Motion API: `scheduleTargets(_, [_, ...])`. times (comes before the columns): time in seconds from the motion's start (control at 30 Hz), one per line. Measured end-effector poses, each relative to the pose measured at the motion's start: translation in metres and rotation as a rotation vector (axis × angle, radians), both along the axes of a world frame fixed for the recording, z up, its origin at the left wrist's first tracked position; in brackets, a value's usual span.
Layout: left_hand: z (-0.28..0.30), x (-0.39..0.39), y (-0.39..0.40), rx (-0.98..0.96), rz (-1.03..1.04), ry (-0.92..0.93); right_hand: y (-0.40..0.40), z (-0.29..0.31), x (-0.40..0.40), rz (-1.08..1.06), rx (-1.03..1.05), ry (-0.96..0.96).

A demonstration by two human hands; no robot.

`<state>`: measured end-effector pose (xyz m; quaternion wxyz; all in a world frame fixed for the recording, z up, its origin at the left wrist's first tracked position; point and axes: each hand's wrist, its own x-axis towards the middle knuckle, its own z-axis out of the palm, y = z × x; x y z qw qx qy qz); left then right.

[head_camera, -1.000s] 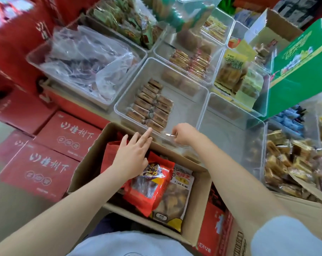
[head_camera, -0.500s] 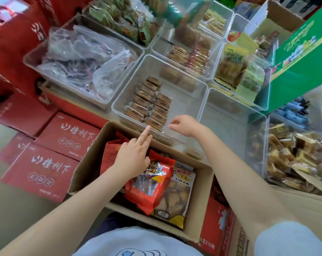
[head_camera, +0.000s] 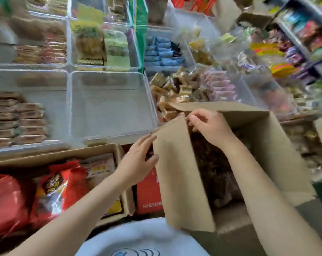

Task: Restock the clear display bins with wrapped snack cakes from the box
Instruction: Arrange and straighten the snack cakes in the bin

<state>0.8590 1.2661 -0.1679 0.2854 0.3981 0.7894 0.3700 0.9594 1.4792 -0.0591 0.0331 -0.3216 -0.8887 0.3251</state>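
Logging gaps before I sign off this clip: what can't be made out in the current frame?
- Head view: contents of the brown box are dark and smeared; partly covered by the right hand.
- Left hand fingertips sit at the flap edge; grip blurred.
- Labels on the shelf packets: motion blur.
- Snack cakes cut off by the left edge.

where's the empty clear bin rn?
Head view, left of centre: the empty bin sits between the bin of brown cakes on its left and the open box on its right.
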Motion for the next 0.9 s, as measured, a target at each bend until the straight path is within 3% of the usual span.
scheduleTargets(0.23, [0.009, 0.068, 0.084, 0.173, 0.147, -0.451, 0.080, -0.069, 0.056, 0.094, 0.138, -0.301])
scheduleTargets(0.4, [0.001, 0.068, 0.086, 0.189, 0.231, -0.482, 0.106, -0.118, 0.045, 0.226, 0.205, -0.580])
scheduleTargets(0.57, [0.001, 0.069, 0.085, 0.186, 0.252, -0.473, 0.108, -0.169, 0.050, 0.257, 0.487, -0.756])
scheduleTargets(0.7, [0.004, 0.072, 0.087, 0.197, 0.261, -0.483, 0.106, -0.187, 0.049, 0.181, 0.490, -0.761])
scheduleTargets(0.9, [0.005, 0.070, 0.086, 0.185, 0.257, -0.476, 0.107, -0.183, 0.052, 0.229, 0.374, -0.743])
